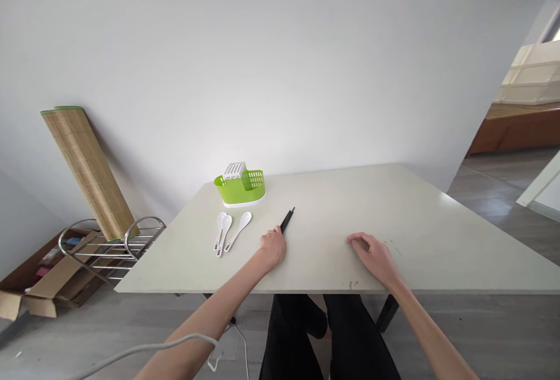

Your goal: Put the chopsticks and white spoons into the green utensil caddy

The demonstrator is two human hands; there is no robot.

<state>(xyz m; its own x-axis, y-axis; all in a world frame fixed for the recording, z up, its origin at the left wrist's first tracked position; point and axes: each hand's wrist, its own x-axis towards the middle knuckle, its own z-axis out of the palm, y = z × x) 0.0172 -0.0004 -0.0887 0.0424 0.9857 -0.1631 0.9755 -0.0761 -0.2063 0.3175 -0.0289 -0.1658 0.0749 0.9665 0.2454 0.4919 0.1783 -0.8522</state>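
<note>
My left hand [273,247] is closed around a bundle of black chopsticks [287,220], whose tips point away from me toward the back of the table. To its left lie several white spoons [238,231], bowls to the back and handles toward me. Behind the spoons stands a green and white utensil basket [240,188] with a white slatted part on its upper left. My right hand [375,256] rests on the pale table [324,193] to the right, holding nothing. Its fingers are loosely bent, with a gap between thumb and forefinger.
A white wall [306,76] rises behind the table. On the left, a rolled bamboo mat [90,173] leans above a metal rack [118,260], beside an open cardboard box [61,275]. A pale cable [153,346] crosses near my left forearm.
</note>
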